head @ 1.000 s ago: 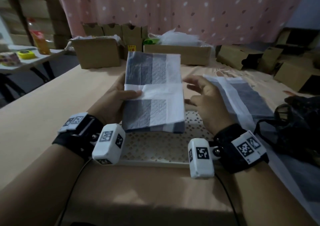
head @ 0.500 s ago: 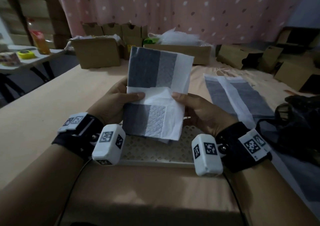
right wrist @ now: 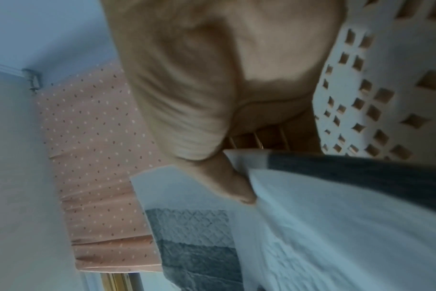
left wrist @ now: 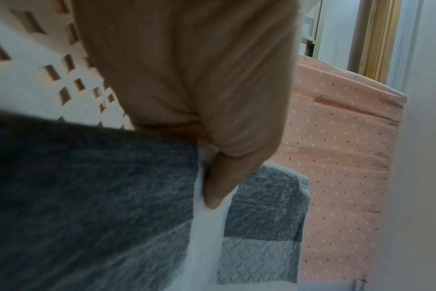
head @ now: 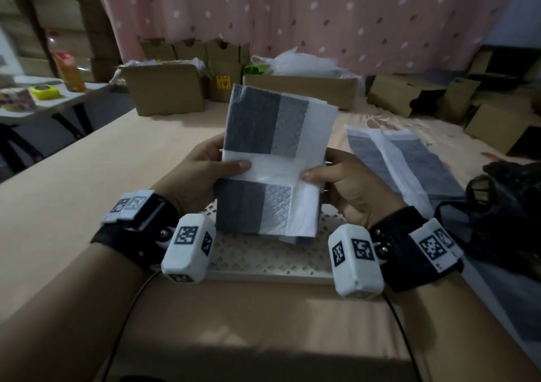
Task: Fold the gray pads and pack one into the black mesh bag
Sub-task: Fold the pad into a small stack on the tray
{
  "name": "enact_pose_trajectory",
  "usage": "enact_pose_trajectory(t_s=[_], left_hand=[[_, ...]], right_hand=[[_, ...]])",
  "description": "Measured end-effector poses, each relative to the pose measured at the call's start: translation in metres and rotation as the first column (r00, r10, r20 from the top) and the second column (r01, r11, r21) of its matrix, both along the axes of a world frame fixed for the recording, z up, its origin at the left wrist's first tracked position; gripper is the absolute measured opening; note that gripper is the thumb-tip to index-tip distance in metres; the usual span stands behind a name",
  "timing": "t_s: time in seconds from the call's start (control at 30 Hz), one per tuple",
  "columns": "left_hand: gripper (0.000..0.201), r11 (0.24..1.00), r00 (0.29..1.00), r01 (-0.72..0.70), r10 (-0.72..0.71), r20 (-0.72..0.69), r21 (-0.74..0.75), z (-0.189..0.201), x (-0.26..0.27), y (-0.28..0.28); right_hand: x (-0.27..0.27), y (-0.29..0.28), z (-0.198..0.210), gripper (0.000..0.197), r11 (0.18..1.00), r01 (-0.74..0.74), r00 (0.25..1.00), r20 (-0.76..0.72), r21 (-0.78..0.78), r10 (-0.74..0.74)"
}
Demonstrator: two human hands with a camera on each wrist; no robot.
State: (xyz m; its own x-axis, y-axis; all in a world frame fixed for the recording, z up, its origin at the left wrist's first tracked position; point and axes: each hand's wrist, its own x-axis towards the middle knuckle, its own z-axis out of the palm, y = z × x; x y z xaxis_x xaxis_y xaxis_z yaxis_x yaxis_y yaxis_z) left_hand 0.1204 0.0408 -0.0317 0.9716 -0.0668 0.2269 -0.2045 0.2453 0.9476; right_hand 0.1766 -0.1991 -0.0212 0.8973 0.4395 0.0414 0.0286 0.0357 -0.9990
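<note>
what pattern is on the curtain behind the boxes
Pink curtain scattered with small white and brownish spots; the head view shows it best.

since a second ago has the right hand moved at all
Yes. The right hand came in toward the left from over the flat pad on the table, and now pinches the held pad.

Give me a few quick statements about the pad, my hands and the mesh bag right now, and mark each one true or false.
1. Both hands hold the folded gray pad. True: the left hand and right hand pinch its white middle band.
2. The pad lies flat on the table. False: it is held up above the white perforated tray.
3. The black mesh bag sits to the right. True.
4. The other pad is inside the bag. False: it lies on the table beside the bag.
</note>
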Motion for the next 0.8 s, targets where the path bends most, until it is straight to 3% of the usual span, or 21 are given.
enact_pose_trajectory(t_s=[0.27,0.4,0.53,0.67,0.8], left_hand=[[0.037,1.000,0.997,-0.012,0.013,-0.073,0.019,-0.0026,0.0013,0.0025],[0.061,0.998,0.996,-0.040,0.044,-0.081,0.049,-0.0043,0.0024,0.0037],[0.062,0.999,0.996,-0.020,0.023,-0.090,0.032,-0.0021,0.0010,0.0022],[0.042,0.998,0.992,0.013,-0.004,-0.129,0.063,0.0016,-0.0020,-0.0027],[0.041,0.992,0.989,0.021,-0.002,-0.147,0.128,0.0014,-0.0038,-0.0031]], right_hand=[[-0.0018,0.0000,0.0011,0.032,0.993,-0.038,0.999,0.042,0.110,0.033],[-0.0029,0.0023,-0.0021,0.035,0.996,-0.058,0.998,0.004,0.061,0.058],[-0.0025,0.0023,-0.0015,0.032,0.996,-0.023,1.000,-0.008,0.081,0.023],[-0.0024,0.0007,-0.0021,0.023,0.996,-0.002,1.000,0.030,0.092,-0.001],[-0.0033,0.0018,-0.0021,0.020,0.994,-0.020,1.000,0.017,0.112,0.018]])
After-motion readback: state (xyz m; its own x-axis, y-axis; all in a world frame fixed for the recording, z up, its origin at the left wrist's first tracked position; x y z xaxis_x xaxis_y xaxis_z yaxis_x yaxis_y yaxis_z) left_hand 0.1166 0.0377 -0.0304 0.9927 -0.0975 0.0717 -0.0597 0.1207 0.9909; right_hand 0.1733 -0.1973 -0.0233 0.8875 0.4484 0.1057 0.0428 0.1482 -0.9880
